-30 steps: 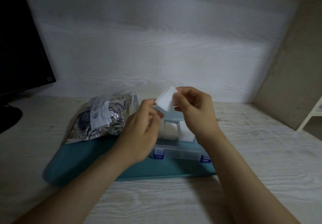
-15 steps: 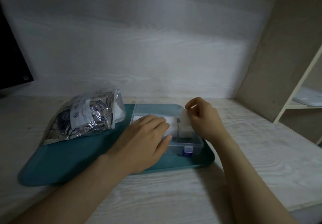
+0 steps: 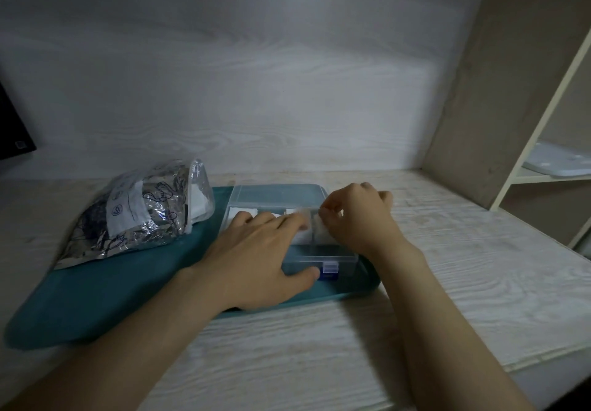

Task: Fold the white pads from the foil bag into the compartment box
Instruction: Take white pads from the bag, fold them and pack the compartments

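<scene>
My left hand (image 3: 256, 250) lies flat over the clear plastic compartment box (image 3: 345, 258), fingers (image 3: 281, 223) straight and slightly spread across the soft pads in its left cells, thumb against the front wall beside the blue latch (image 3: 329, 271). My right hand (image 3: 358, 218) pinches a small folded white pad (image 3: 319, 230), fuzzy-edged, standing in the right-hand cell. The box sits on a smooth teal tray (image 3: 96, 298) on the pale wood-grain counter (image 3: 479, 266); the crinkled foil bag (image 3: 134, 218) lies on the tray's left part

Bag (image 3: 140, 215) left of box (image 3: 275, 194)
</scene>
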Tool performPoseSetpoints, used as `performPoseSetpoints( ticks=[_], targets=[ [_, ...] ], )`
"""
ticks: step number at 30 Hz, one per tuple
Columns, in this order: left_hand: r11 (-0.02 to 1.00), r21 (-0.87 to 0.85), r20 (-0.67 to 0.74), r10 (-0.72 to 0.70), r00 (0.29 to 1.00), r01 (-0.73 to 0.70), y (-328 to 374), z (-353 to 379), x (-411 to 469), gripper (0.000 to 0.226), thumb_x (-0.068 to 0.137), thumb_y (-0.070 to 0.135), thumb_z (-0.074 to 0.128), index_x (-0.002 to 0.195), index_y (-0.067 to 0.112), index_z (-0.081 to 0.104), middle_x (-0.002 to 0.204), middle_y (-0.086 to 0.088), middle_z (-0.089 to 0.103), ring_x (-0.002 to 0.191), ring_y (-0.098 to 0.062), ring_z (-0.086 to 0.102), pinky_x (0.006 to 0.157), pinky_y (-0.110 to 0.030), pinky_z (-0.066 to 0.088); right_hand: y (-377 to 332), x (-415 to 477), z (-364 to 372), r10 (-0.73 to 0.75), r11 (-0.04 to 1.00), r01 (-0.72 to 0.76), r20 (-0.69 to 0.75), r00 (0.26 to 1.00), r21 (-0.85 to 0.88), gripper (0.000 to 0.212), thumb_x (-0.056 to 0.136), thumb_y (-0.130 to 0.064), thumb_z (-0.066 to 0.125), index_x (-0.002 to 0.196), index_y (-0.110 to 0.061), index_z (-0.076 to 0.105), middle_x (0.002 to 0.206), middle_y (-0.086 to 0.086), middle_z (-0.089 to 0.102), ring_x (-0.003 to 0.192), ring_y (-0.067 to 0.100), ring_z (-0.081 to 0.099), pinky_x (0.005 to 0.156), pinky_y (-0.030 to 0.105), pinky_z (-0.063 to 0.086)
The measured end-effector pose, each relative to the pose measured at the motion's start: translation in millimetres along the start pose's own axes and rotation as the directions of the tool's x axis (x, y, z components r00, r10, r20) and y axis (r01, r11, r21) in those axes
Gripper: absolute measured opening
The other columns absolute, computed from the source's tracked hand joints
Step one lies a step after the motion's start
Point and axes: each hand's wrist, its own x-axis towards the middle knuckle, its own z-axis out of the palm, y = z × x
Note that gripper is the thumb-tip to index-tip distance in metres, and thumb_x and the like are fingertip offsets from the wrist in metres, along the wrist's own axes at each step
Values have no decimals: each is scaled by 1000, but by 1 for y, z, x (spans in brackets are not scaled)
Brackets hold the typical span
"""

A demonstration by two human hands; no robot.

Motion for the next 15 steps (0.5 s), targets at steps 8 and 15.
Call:
performPoseSetpoints(
  ticks=[8,15],
  targets=[
    [999,-44,152,0,988,6,-1,-18,22,82,79,95,41,138,38,46,129,18,51,122,-14,47,114,-43,34,-2,-1,-1,-99,989,99,4,995,-113,25,87,-20,53,69,-17,69,89,-3,58,95,25,46,86,43,35],
    [1000,-18,60,26,998,-25,-6,-3,33,85,73,101,35,123,35,53,114,16,48,112,-10,44,112,-39,32,-2,-2,-6,-107,982,120,93,990,-148,26,88,-19,50,63,-17,58,64,-8,42,80,22,48,91,43,34]
  ],
)
